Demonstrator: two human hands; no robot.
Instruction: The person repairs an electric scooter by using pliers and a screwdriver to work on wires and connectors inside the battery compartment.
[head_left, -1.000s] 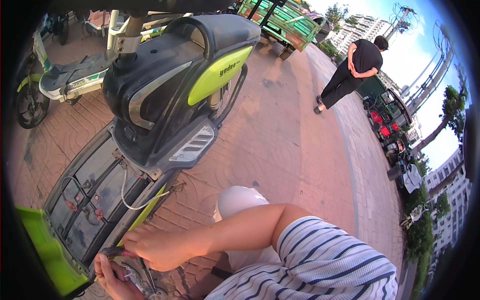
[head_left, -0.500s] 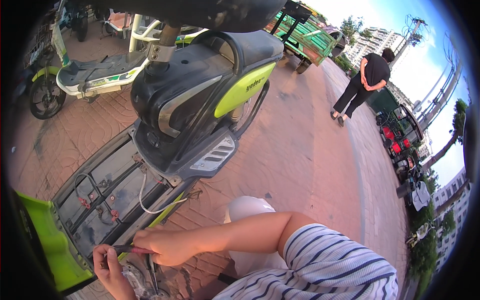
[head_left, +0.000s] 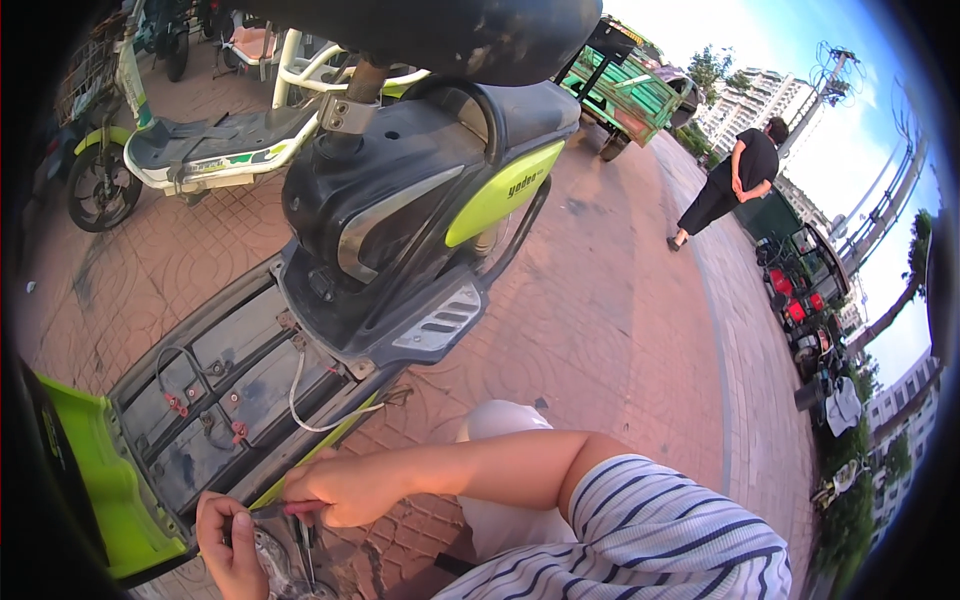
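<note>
Low at the left, beside the scooter's opened footboard, both my hands meet over a slim dark piece with a reddish end [head_left: 303, 507]. My right hand [head_left: 345, 490] is closed around the reddish end; whether it is a tool handle or a cable cannot be made out. The fingers of my left hand [head_left: 228, 545] are curled at the dark end, thumb up. Just below them, a thin metal tool with two arms [head_left: 306, 552] lies by a clear plastic bag [head_left: 272, 558]. The electric scooter [head_left: 400, 190] has its battery compartment uncovered, showing grey batteries [head_left: 215, 425] with red-capped leads.
A white cable [head_left: 310, 428] loops out over the compartment's edge. The lime-green front panel [head_left: 100, 480] rises at the left. Another scooter [head_left: 220, 150] stands behind it, and a green cart [head_left: 615, 95] farther off. A person in black [head_left: 735, 180] walks on the pavement.
The scooter sits slightly farther right in the picture. My hands have shifted a little right and down with the slim piece, less of which shows. The person in black has taken a step.
</note>
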